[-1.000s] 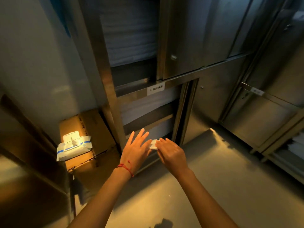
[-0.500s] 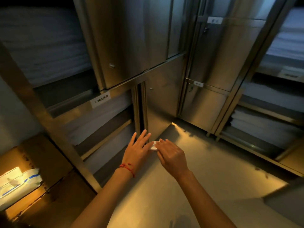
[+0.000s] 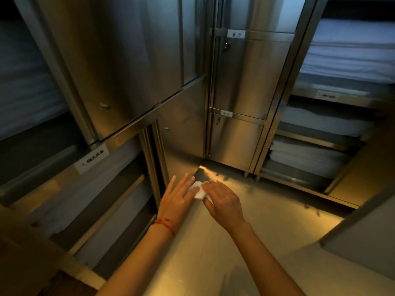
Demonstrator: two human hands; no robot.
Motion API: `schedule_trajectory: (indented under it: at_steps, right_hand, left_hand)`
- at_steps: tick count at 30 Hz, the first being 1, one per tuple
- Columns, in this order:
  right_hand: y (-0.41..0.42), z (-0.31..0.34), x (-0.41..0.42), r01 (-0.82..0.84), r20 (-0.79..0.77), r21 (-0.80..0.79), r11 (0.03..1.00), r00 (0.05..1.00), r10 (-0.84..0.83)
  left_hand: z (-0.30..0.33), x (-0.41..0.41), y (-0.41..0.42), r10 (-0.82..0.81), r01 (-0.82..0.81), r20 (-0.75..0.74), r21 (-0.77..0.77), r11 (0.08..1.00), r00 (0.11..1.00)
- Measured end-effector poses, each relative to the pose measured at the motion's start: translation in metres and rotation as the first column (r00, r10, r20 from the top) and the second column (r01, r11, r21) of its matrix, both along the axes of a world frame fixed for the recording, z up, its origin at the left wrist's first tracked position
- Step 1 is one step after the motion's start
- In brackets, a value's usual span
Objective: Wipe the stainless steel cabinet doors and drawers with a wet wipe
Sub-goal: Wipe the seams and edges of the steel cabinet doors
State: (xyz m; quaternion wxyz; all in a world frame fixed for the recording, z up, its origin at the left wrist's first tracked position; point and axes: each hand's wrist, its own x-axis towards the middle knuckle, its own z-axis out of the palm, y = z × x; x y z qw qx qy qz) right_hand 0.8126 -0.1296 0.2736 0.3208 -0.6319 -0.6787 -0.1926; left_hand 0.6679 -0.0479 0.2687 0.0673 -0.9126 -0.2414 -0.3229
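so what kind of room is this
Probably a linen storeroom: stainless steel cabinets with labelled doors, open shelves of folded white linen, and the hands holding a wet wipe.

White shelf label (image 3: 92,158) at 9 o'clock: leading digit "1", the characters after it blurred. Door labels at 12 o'clock (image 3: 236,34) and centre (image 3: 226,113), plus shelf label at 2 o'clock (image 3: 330,96): unreadable.
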Motion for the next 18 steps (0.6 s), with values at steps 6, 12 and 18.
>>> schedule_trajectory:
  at_steps: [6, 12, 18]
  right_hand:
    - [0.03, 0.001, -0.001, 0.061, 0.02, 0.037, 0.997, 0.998, -0.061]
    - [0.05, -0.001, 0.013, 0.103, 0.106, 0.064, 0.993, 0.988, -0.109]
    - [0.06, -0.004, 0.032, 0.112, 0.161, 0.056, 0.992, 0.98, -0.119]
  left_hand:
    - [0.002, 0.002, 0.033, -0.064, 0.064, -0.008, -0.009, 0.998, 0.998]
    - [0.008, 0.007, 0.056, -0.076, 0.072, -0.132, -0.028, 0.997, 0.988]
    - [0.011, 0.015, 0.077, -0.065, 0.055, -0.184, -0.055, 0.997, 0.981]
